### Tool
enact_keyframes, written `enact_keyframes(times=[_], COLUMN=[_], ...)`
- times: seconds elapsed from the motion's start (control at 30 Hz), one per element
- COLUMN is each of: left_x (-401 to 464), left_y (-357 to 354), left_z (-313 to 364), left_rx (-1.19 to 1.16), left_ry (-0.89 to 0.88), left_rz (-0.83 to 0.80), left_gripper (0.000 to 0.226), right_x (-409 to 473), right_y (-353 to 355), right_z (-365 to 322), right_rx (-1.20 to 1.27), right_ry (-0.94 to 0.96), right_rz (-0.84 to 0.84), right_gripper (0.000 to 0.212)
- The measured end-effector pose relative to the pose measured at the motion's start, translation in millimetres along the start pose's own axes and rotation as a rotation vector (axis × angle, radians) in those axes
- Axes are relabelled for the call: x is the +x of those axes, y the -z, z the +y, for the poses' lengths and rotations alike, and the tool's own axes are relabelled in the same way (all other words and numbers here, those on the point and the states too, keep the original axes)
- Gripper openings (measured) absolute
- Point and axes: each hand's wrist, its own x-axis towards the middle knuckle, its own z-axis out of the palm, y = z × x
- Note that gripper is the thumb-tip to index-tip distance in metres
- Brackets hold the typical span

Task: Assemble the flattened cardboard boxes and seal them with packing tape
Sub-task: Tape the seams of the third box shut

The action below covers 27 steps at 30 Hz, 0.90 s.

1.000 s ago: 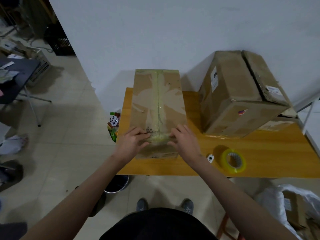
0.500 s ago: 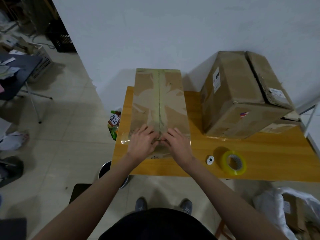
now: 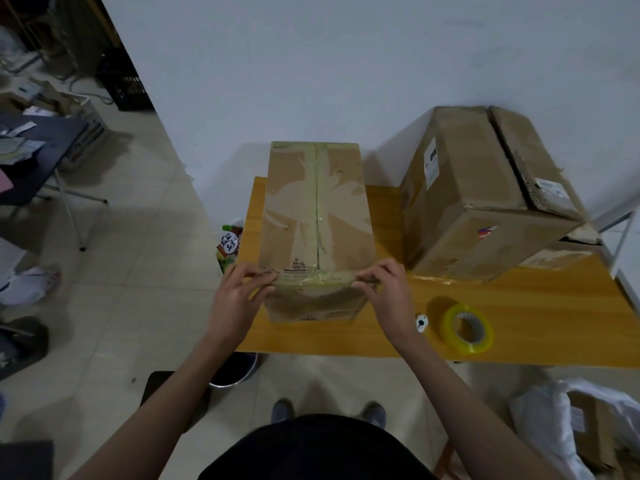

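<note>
Cardboard box (image 3: 317,216) upright at wooden table (image 3: 519,306) near-left edge | left hand (image 3: 235,299), right hand (image 3: 388,296): fingers curled, pressing cross-strip of tape (image 3: 315,278) over near top corners, likely bonding its ends | tape roll (image 3: 467,329) parked right, within reach.

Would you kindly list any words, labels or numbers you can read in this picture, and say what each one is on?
None can be read.
White label on the large box: print too small.
Second white label on that box's top: blurred.
Dark print on the taped box: illegible.
Round black-and-white sign on the packet beside the table: characters unclear.
</note>
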Motion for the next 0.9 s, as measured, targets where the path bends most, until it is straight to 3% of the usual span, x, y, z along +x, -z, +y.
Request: enact_keyframes(times=[0.23,0.47,0.73,0.9], left_x=[4,5,54,54], left_y=[9,14,35,34], left_z=[1,-10,-20,-20], left_rx=[-0.275,-0.389,-0.049,0.066], left_ry=[0.204,0.281,-0.117,-0.322], left_rz=[-0.025,-0.154,-0.564,-0.529], left_gripper=[0.024,0.033,0.022,0.024], right_x=[0,1,19,30], right_y=[3,12,24,27], right_z=[7,15,30,31], right_rx=[0.209,0.178,-0.019,-0.171], right_ry=[-0.215,-0.22,-0.015,0.151], right_rz=[0.048,-0.005,-0.259,-0.337], right_gripper=[0.014,0.019,0.035,0.036])
